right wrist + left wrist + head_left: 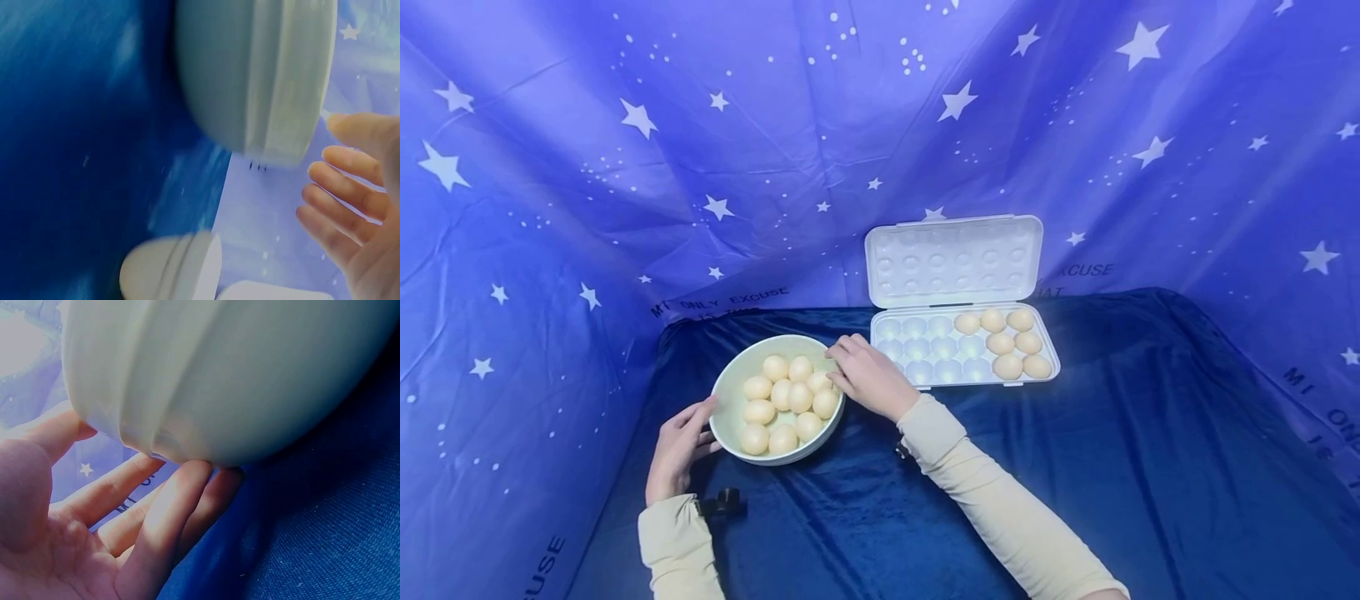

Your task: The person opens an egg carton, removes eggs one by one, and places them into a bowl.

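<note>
A pale green bowl (726, 429) holding several cream eggs (781, 396) sits on the blue cloth in the head view. At its left side is my left hand (676, 442). The left wrist view shows that hand's fingertips against the ridged outer wall of the bowl (250, 375), its thumb beside the rim. My right hand (872, 375) is at the bowl's right rim. In the right wrist view its fingers (347, 187) are spread and apart from the bowl, the thumb tip close to the rim. Neither hand holds an egg.
Right of the bowl stands a white egg box (955, 379), its lid (955, 262) raised. Several eggs (1000, 343) fill cups on its right; left cups are bare. Dark blue cloth (1075, 483) covers the table, and a starry curtain (820, 158) surrounds it.
</note>
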Tool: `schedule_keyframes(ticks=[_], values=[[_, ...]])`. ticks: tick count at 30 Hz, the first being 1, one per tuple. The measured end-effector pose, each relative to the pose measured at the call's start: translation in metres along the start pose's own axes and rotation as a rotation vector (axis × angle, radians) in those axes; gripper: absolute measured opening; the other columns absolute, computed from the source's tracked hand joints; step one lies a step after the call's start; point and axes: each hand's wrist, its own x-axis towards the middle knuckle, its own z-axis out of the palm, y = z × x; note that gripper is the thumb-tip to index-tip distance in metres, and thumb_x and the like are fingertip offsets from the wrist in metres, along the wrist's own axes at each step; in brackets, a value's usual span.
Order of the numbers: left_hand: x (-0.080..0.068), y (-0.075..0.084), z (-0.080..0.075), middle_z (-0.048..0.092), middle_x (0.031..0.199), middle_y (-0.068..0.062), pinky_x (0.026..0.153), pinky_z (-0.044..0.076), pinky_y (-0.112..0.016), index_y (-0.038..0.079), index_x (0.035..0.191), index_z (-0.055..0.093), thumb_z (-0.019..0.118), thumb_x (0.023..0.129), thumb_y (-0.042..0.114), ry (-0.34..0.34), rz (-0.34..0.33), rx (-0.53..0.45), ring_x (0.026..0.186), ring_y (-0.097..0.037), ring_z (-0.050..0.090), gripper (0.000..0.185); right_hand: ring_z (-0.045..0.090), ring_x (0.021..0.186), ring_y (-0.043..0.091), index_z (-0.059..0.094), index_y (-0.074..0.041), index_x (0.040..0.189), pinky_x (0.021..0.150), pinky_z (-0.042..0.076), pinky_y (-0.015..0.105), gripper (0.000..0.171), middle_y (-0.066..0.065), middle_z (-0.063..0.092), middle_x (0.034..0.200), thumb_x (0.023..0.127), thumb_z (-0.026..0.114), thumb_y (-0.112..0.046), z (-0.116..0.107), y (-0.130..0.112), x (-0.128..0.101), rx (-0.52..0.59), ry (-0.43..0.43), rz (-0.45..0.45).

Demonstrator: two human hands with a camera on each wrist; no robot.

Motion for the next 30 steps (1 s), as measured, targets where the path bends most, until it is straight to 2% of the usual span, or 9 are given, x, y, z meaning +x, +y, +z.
schedule_keyframes(ticks=[10, 18, 23, 30], values=[[-0.002, 0.0, -0.001, 0.066, 0.088, 0.013, 0.071, 0.062, -0.024, -0.002, 0.132, 0.055, 0.065, 0.095, 0.045, 0.006, -0.005, -0.023, 0.075, -0.006, 0.071, 0.061, 0.057, 0.103, 0.027, 0.066, -0.002, 0.11, 0.093, 0.052, 0.038, 0.023, 0.011, 0.063, 0.107, 0.092, 0.071, -0.016, -0.007, 0.033, -0.019, -0.026, 0.047, 0.042], [-0.002, -0.001, -0.001, 0.067, 0.094, 0.01, 0.071, 0.062, -0.024, -0.002, 0.135, 0.053, 0.063, 0.096, 0.045, -0.006, -0.004, -0.021, 0.076, -0.006, 0.071, 0.062, 0.057, 0.104, 0.028, 0.065, -0.001, 0.109, 0.094, 0.052, 0.04, 0.023, 0.011, 0.062, 0.108, 0.093, 0.069, -0.017, -0.017, 0.059, -0.034, -0.056, 0.037, 0.107], [0.0, 0.0, -0.001, 0.066, 0.091, 0.012, 0.071, 0.062, -0.023, -0.002, 0.138, 0.05, 0.063, 0.096, 0.045, -0.01, -0.022, -0.03, 0.075, -0.005, 0.071, 0.064, 0.058, 0.106, 0.029, 0.065, 0.0, 0.108, 0.094, 0.052, 0.041, 0.022, 0.012, 0.062, 0.108, 0.093, 0.069, -0.016, -0.025, 0.074, -0.041, -0.061, 0.023, 0.164], [-0.002, 0.0, -0.001, 0.066, 0.096, 0.01, 0.072, 0.062, -0.023, -0.003, 0.137, 0.05, 0.063, 0.096, 0.045, -0.01, -0.021, -0.02, 0.076, -0.005, 0.071, 0.065, 0.058, 0.104, 0.032, 0.065, 0.001, 0.104, 0.093, 0.051, 0.044, 0.02, 0.014, 0.062, 0.106, 0.091, 0.07, -0.013, -0.034, 0.088, -0.051, -0.067, 0.042, 0.184]])
